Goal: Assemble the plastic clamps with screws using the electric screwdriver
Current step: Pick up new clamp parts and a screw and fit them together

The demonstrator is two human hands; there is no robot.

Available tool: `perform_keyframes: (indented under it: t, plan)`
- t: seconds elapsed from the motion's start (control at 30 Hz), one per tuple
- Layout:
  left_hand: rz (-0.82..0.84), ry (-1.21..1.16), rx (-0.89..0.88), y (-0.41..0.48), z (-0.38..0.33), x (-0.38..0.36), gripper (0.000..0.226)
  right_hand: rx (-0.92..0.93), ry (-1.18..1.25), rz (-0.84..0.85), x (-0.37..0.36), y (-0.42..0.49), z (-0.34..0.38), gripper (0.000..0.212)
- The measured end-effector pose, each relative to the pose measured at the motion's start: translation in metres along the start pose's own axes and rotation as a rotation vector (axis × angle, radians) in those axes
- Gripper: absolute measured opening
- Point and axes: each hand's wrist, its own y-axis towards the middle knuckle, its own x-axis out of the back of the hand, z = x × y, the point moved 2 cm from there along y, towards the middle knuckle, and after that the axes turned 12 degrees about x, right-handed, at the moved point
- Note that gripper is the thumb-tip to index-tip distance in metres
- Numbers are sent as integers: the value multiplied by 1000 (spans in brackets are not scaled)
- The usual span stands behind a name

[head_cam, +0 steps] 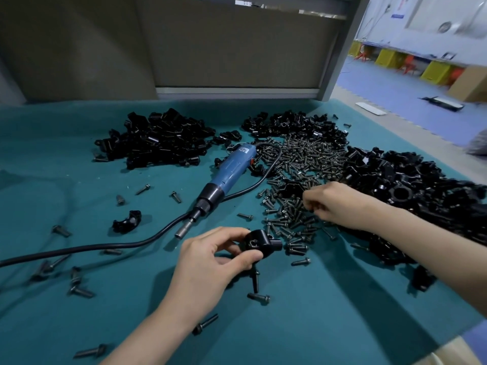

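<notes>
My left hand (pixel 210 262) grips a black plastic clamp (pixel 259 245) just above the green table mat, thumb and fingers curled around it. A dark screw hangs below the clamp (pixel 255 281). My right hand (pixel 329 201) reaches into the pile of dark screws (pixel 303 164), fingers curled down among them; whether it pinches a screw is hidden. The blue electric screwdriver (pixel 226 175) lies on the mat between the piles, its bit end pointing toward my left hand. A lone half clamp (pixel 126 222) lies to the left.
Heaps of black clamp parts sit at the back left (pixel 158 140), the back middle (pixel 295 125) and along the right (pixel 411 180). The screwdriver's black cable (pixel 79 250) runs off to the left. Loose screws are scattered over the mat (pixel 81 291). A grey partition stands behind.
</notes>
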Motion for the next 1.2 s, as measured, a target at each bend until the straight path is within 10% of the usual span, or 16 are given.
perform_keyframes:
  t: [0.33, 0.73, 0.97, 1.2]
  plan:
    - [12, -17, 0, 3, 4, 1, 37, -97, 135, -233, 21, -9, -15, 12]
    - [21, -20, -5, 2, 3, 1, 35, -73, 242, 15, 1, 4, 10, 19]
    - [9, -10, -9, 2, 4, 0, 37, 50, 867, -554, 41, -12, 54, 19]
    - [6, -30, -38, 1, 2, 2, 24, 55, 1176, -621, 8, 2, 112, 22]
